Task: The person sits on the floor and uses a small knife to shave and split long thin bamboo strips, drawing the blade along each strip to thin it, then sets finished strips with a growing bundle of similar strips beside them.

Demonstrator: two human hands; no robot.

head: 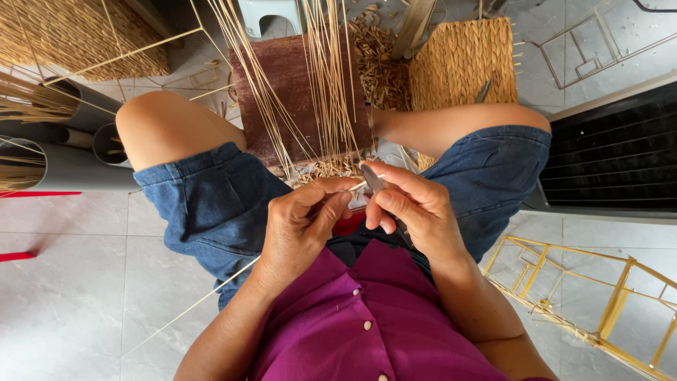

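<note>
A thin, pale yellow stick is pinched at its end, just above the lap. It is long and straight, and runs down to the left, toward the floor. A small knife with a dark grey blade lies across the stick's tip, point up and touching it.

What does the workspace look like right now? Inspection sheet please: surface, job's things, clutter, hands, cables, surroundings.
surface: grey tiled floor; person seated over it.
job's things: thin pale strip and small dark blade.
clutter: shavings pile; bundle of long strips over brown board.
hands: left hand pinches the strip; right hand holds the blade.
cables: nothing seen.
surroundings: woven mat, grey tubes, yellow frame.
</note>
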